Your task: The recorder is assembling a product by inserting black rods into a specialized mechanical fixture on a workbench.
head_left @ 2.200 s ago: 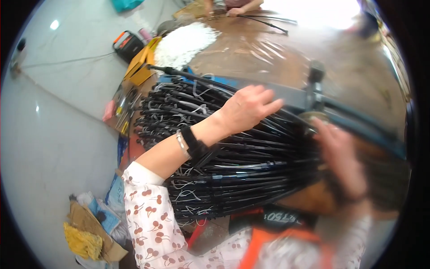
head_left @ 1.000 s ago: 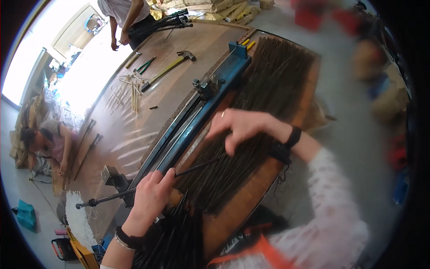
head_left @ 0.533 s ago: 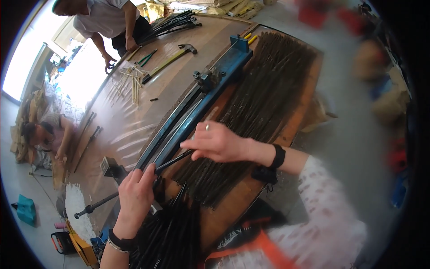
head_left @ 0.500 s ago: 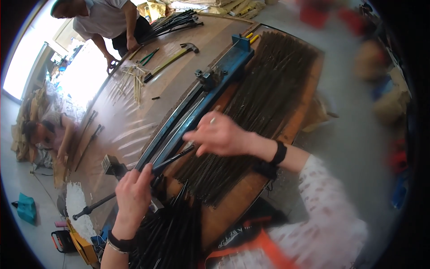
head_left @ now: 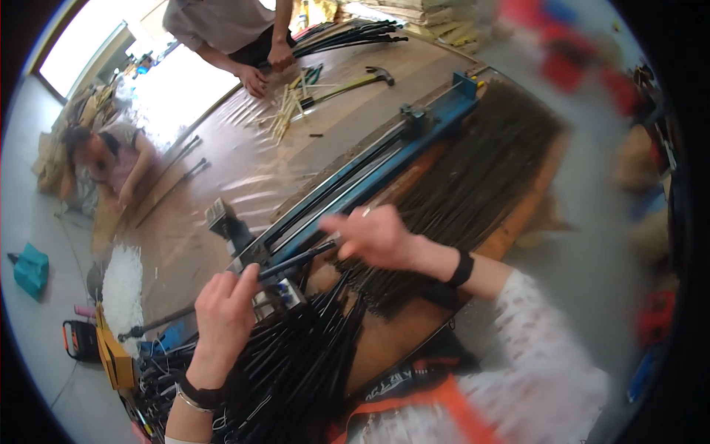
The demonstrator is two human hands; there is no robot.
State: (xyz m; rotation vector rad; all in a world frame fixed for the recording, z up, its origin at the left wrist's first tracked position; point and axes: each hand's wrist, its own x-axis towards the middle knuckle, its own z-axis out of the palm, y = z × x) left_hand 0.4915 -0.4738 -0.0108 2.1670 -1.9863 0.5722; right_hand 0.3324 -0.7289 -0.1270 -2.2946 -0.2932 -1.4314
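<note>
My left hand (head_left: 223, 311) grips one end of a thin black rod (head_left: 296, 260) just in front of a long blue jig (head_left: 370, 174) that runs diagonally across the wooden bench (head_left: 244, 177). My right hand (head_left: 379, 235) pinches the same rod's other end, beside the blue rail. A fan of black rods with white wire tails (head_left: 288, 370) lies under my left wrist. A bed of dark thin rods (head_left: 473, 177) stretches to the right of the jig, under my right forearm.
A small metal block (head_left: 223, 222) stands at the jig's near end. A hammer (head_left: 347, 83), pliers and pale sticks (head_left: 285, 118) lie farther up the bench. Another person's hands (head_left: 266, 66) rest at the far edge by a black rod bundle (head_left: 355, 35). Someone crouches at left (head_left: 111, 159).
My right hand slid down along the blue rail toward my left hand. Both hands now hold the single black rod at the jig's near end. The view has shifted slightly.
</note>
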